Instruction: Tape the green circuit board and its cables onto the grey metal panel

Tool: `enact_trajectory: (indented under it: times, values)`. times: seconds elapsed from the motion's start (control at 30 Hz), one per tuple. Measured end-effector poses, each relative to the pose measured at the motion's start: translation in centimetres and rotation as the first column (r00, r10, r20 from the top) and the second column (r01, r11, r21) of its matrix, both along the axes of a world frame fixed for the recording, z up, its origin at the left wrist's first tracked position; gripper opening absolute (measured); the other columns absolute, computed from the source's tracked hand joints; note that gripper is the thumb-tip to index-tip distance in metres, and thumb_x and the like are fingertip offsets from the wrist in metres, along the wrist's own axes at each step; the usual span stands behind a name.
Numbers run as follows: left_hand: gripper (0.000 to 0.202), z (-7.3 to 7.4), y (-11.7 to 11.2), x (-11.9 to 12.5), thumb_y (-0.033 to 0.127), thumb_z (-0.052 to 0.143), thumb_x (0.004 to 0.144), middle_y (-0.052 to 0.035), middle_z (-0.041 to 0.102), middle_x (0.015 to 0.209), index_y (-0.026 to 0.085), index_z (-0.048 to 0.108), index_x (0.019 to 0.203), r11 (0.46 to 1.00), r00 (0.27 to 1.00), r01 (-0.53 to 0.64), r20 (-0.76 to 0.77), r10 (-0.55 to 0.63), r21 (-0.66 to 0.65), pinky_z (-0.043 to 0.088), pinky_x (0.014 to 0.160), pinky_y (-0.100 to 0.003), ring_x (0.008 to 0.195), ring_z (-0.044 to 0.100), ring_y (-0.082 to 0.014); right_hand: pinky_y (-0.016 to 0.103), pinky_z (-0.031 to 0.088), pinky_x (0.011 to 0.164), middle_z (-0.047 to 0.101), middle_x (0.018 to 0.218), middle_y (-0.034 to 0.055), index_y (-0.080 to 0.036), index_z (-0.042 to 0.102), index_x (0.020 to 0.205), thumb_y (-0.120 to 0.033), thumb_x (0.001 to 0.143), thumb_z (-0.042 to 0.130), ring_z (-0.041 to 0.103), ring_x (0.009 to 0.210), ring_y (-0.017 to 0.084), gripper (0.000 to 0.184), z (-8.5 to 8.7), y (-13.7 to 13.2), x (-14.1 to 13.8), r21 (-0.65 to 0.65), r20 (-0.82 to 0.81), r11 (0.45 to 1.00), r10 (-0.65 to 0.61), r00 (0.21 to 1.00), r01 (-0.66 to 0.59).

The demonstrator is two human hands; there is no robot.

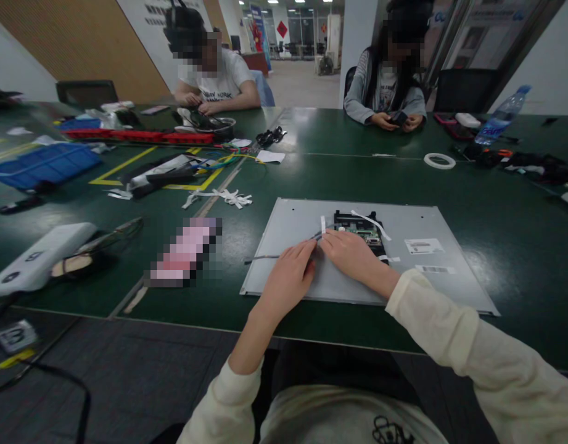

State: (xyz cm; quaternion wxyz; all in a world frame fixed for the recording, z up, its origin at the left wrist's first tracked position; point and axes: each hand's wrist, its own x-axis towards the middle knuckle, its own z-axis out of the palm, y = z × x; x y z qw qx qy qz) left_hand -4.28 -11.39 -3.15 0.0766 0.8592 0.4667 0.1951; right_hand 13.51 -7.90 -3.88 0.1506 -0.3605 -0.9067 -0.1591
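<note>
A flat grey panel (284, 222), like the back of a display, lies on the table in front of me. On it sits a circuit board in a black frame (369, 237), with a white tape strip (372, 223) stuck loosely across its top. A thin dark cable (265, 256) runs from the panel's left edge towards the board. My left hand (290, 271) is closed, its fingertips on this cable. Against it, my right hand (351, 253) pinches the cable beside another upright white tape strip (323, 224). The fingertips partly hide the cable.
Cut white tape strips (230, 197) and a blurred-out phone (184, 251) lie left of the panel. Farther left are a white power bank (43, 256) and a blue tray (43, 166). A tape roll (440, 161) and a bottle (503, 117) are at right. Two people sit opposite.
</note>
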Motion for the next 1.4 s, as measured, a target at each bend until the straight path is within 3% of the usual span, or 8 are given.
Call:
enact_trajectory:
  times: [0.17,0.37,0.73,0.93,1.07,1.2,1.3,1.4]
  values:
    - [0.042,0.1,0.0,0.0,0.014,0.04,0.088,-0.0125,0.051,0.133,0.014,0.041,0.131,1.0,1.0,-0.006,-0.018,0.006,0.001,0.037,0.106,-0.042,0.122,0.048,-0.0225,0.04,0.038,0.101,0.065,0.102,0.014,-0.009,0.06,0.094,-0.008,0.089,0.044,0.059,0.102,0.02,0.017,0.2,0.1,0.1,0.0,-0.008,1.0,0.022,1.0,-0.022]
    - [0.043,-0.1,0.2,0.0,0.014,0.041,0.088,-0.0119,0.051,0.134,0.014,0.041,0.131,1.0,1.0,-0.004,-0.014,0.004,-0.001,0.037,0.106,-0.042,0.124,0.047,-0.0227,0.051,0.022,0.111,0.066,0.092,0.0115,-0.01,0.061,0.09,-0.007,0.091,0.038,0.06,0.1,0.021,0.023,0.4,-0.2,0.3,0.099,-0.047,0.994,0.046,0.998,-0.041]
    - [0.043,0.0,0.3,0.1,0.014,0.041,0.088,-0.0116,0.051,0.134,0.016,0.041,0.131,0.999,0.999,-0.017,0.033,0.019,-0.038,0.038,0.106,-0.043,0.123,0.048,-0.0219,0.043,0.025,0.11,0.066,0.087,0.008,-0.01,0.06,0.092,-0.004,0.089,0.038,0.062,0.081,0.016,0.023,0.8,-0.4,0.4,0.046,-0.042,0.996,0.075,0.996,-0.073]
    - [0.043,1.0,0.4,0.1,0.013,0.041,0.087,-0.01,0.053,0.132,0.017,0.044,0.129,0.997,0.997,0.016,0.082,-0.01,-0.075,0.039,0.106,-0.04,0.122,0.05,-0.0199,0.04,0.029,0.108,0.067,0.09,0.0082,-0.009,0.061,0.094,-0.006,0.088,0.042,0.062,0.086,0.017,0.02,0.5,-0.3,0.3,0.033,-0.008,0.997,0.064,0.998,-0.064]
    - [0.044,2.1,1.5,0.4,0.012,0.034,0.089,-0.0095,0.047,0.139,0.017,0.04,0.133,0.997,0.996,0.06,0.069,-0.057,-0.04,0.035,0.109,-0.04,0.13,0.041,-0.0179,0.039,0.029,0.107,0.067,0.092,0.01,-0.009,0.062,0.093,-0.008,0.088,0.044,0.061,0.088,0.019,0.018,0.3,-0.1,0.2,0.022,-0.004,0.998,0.059,0.998,-0.059]
    - [0.046,1.9,3.6,0.8,0.012,0.031,0.09,-0.0134,0.046,0.14,0.013,0.039,0.135,0.991,0.99,0.124,-0.056,-0.127,-0.049,0.035,0.108,-0.04,0.13,0.041,-0.0196,0.039,0.028,0.107,0.067,0.092,0.0111,-0.009,0.062,0.093,-0.009,0.089,0.042,0.062,0.089,0.019,0.02,0.6,-0.3,0.2,-0.005,-0.019,0.998,0.056,0.998,-0.056]
    - [0.049,1.2,4.8,0.8,0.01,0.033,0.087,-0.0142,0.046,0.139,0.013,0.037,0.136,0.985,0.978,0.158,-0.124,-0.166,-0.068,0.035,0.106,-0.042,0.127,0.045,-0.0206,0.044,0.023,0.11,0.067,0.093,0.012,-0.009,0.062,0.097,-0.021,0.09,0.045,0.06,0.095,0.021,0.022,1.1,-0.8,0.2,-0.07,-0.059,0.996,0.045,0.997,-0.049]
    - [0.05,0.7,5.2,0.8,0.011,0.033,0.087,-0.0142,0.046,0.14,0.013,0.036,0.137,0.988,0.977,0.139,-0.155,-0.149,-0.068,0.033,0.106,-0.043,0.125,0.048,-0.021,0.052,0.017,0.11,0.066,0.099,0.0145,-0.008,0.06,0.104,-0.038,0.089,0.047,0.057,0.104,0.026,0.036,1.7,-1.6,0.0,-0.121,-0.08,0.992,0.023,0.997,-0.033]
